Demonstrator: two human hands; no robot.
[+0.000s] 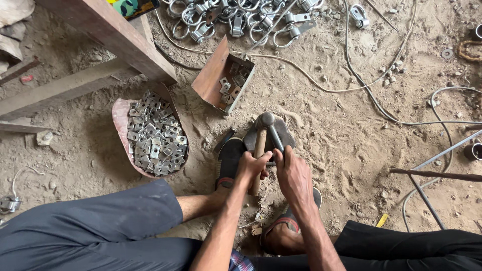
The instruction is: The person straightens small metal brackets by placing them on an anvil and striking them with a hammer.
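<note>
My left hand [252, 168] grips the wooden handle of a hammer [261, 138], whose round steel head rests on a dark metal block [286, 134] set in the sand. Beside it, my right hand [292, 173] holds a thin grey metal rod [276, 138] that slants up toward the hammer head. Both hands sit close together above my sandalled feet [230, 158], which flank the block. What lies under the hammer head is hidden.
A rusty curved tray [120, 113] of several small square metal plates lies left. A tilted rusty box [213, 75] holds more plates. Metal clamps [236, 20], wires [371, 95] and rods [432, 174] lie on the sandy floor. A wooden beam [108, 32] crosses top left.
</note>
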